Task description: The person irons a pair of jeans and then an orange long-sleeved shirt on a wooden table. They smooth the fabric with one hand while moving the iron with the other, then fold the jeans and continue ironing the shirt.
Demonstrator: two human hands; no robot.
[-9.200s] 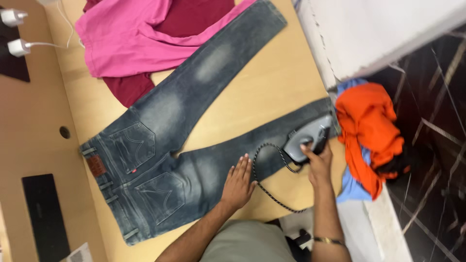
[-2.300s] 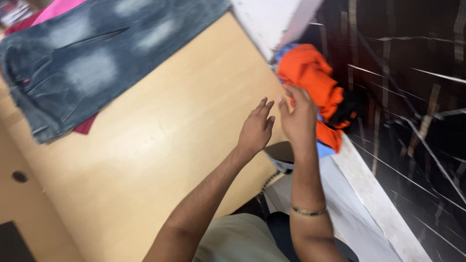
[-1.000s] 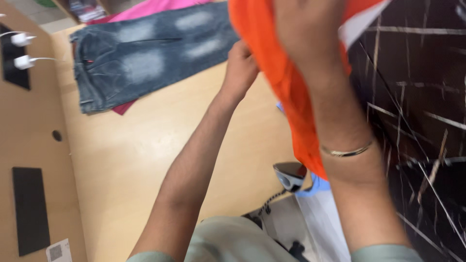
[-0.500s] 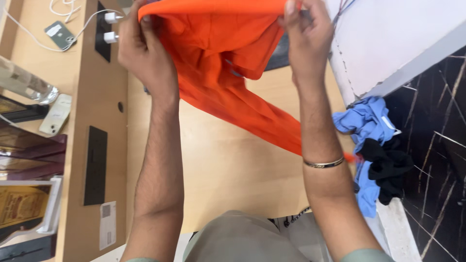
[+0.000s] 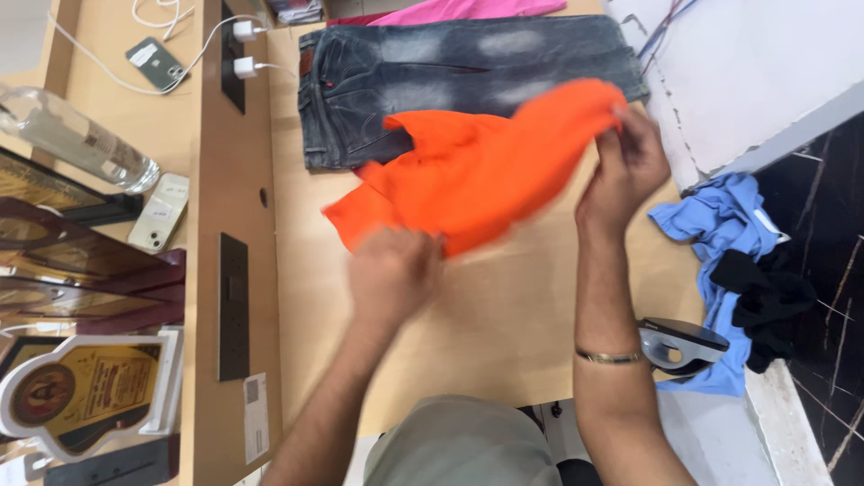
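- At the far left, a clear plastic bottle lies on the wooden side shelf, with two phones beyond and beside it and framed plaques nearer the person; most of these are cut off by the left edge.
- Two white chargers sit in a dark socket strip at the far edge of the wooden table.
- The left hand is motion-blurred; its fingers seem curled onto the near edge of the orange garment, but how firmly they grip I cannot tell.
- The orange garment is stretched in the air between both hands, over the middle of the table and partly across the folded blue jeans lying at the far side.
- It looks light, soft and limp, sagging wherever it is not held; a judgement: best taken by seams or corners, as it would slump if held in the middle.
- The right hand pinches the garment's right end, fingers closed on the cloth.
- A grey iron rests at the near right edge, beside a light blue garment and a black cloth.
- The garment's type is hard to tell; a pink cloth is cut off at the far edge.
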